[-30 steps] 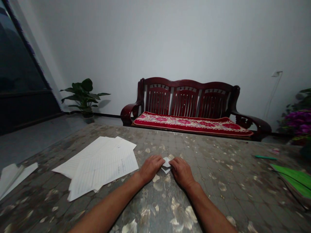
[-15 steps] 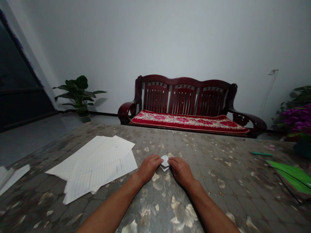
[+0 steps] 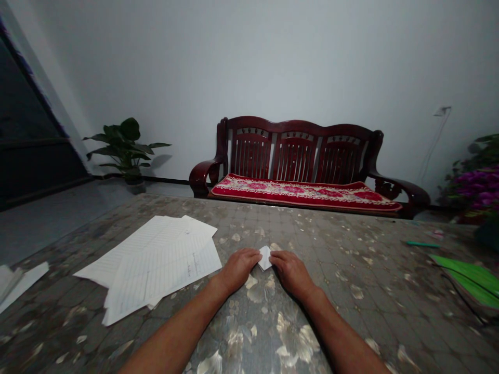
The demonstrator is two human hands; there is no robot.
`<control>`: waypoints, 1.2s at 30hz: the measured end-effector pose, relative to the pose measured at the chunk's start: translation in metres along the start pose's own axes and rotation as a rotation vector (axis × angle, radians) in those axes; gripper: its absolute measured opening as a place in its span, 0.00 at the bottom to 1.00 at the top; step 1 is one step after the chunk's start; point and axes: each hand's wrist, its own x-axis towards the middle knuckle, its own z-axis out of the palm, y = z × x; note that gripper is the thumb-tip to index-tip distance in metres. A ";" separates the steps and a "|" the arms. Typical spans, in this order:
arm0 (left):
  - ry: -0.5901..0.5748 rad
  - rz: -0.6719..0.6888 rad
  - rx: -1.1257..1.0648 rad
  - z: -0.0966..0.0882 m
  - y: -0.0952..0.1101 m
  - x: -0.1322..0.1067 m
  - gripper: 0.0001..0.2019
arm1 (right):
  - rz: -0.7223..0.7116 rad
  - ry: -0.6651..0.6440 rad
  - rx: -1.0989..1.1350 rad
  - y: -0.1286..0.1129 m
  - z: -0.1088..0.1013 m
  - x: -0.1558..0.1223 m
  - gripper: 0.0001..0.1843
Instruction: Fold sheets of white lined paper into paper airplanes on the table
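Observing a small folded white paper (image 3: 265, 258) on the desk (image 3: 362, 291), lying between both hands near the middle of the view. Left grip (image 3: 239, 270) rests palm down, fingers curled inward, fingertips (image 3: 254, 254) at the paper's left edge; right grip (image 3: 291, 274) mirrors it from the other side, both nearly closed. Whether either truly pinches the paper cannot be told. Handling estimate: very light, thin, easily creased, perhaps springy at its folds; best taken by opposed fingertips at the outer edges, without crushing the centre. Desk top looks smooth, so the paper may slide. To the left lie loose lined paper sheets (image 3: 156, 265); to the right, a green pen (image 3: 423, 244) and a green-covered notebook (image 3: 468, 280). Beyond the desk stands a dark wooden settee (image 3: 296, 150) with a red cushion (image 3: 304, 191).
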 end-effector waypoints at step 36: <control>-0.271 0.023 0.309 0.011 0.017 -0.008 0.33 | 0.132 -0.237 0.014 -0.015 -0.001 0.004 0.26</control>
